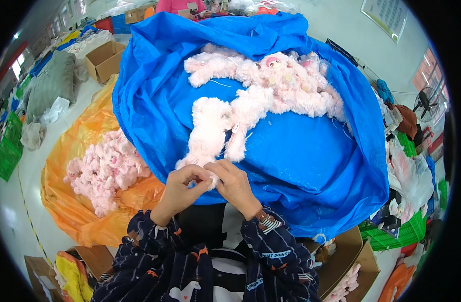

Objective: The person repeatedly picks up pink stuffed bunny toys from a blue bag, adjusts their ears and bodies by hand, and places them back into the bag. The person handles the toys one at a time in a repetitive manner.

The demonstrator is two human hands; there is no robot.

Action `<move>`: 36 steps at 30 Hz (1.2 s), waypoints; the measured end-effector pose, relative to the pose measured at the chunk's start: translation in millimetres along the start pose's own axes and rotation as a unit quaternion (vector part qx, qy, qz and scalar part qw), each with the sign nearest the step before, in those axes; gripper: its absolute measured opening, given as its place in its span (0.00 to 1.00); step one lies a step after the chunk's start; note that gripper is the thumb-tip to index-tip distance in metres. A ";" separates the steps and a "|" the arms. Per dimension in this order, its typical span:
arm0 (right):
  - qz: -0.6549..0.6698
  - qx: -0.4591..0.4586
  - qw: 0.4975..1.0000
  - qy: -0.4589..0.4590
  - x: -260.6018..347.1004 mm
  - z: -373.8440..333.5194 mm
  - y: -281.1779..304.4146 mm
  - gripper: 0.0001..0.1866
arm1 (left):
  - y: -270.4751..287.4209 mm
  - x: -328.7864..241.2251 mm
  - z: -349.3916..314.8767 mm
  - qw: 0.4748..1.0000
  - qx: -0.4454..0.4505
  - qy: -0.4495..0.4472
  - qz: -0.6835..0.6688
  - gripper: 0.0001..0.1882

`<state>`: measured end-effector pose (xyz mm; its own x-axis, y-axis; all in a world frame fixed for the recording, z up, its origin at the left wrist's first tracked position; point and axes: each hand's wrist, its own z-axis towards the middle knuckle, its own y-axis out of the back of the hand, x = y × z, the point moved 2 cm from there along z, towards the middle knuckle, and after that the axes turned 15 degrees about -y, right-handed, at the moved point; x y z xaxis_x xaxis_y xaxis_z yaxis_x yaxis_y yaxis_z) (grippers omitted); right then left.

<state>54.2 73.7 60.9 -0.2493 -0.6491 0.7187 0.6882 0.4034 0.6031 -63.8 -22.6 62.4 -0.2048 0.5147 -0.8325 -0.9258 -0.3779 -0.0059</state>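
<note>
A pale pink plush toy piece (208,128) lies on a blue plastic sheet (291,146), its near end reaching my hands. My left hand (184,191) is closed, thumb and forefinger pinching that furry end. Close beside it, my right hand (235,185) is closed too, with its curled fingers on the same end. What lies between the fingertips is partly hidden. Beyond are several more pink plush pieces (301,93), heaped together with loose thread ends. One of them shows a small pink toy face (273,63).
An orange plastic sheet (69,206) at left carries a heap of small pink plush pieces (107,166). Cardboard boxes (104,59) stand at far left and lower right. A green crate (402,232) sits at right, below clear plastic bags (409,171). Someone in pink (175,6) is at the back.
</note>
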 end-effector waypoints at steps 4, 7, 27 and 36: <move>0.089 -0.072 0.993 0.012 9.0 -2.4 2.6 0.19 | 38.5 6.4 -6.7 0.996 -0.085 -0.031 -0.026 0.12; 0.193 -0.073 0.978 -0.019 23.5 0.2 13.8 0.16 | 60.9 38.9 -14.6 0.990 -0.083 -0.049 0.100 0.23; 0.177 -0.151 0.964 -0.127 31.5 -61.4 68.4 0.12 | 1.3 57.7 -11.7 0.909 -0.136 0.155 -0.363 0.24; -0.021 -0.185 0.977 -0.101 15.0 -59.9 65.4 0.18 | -31.4 37.4 -14.5 0.972 0.115 0.202 -0.020 0.21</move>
<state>136.2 51.8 90.4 -0.3875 -0.5042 0.7718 0.8637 0.0941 0.4951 -37.9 -2.6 23.4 -0.0683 0.1628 -0.9843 -0.9866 -0.1573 0.0425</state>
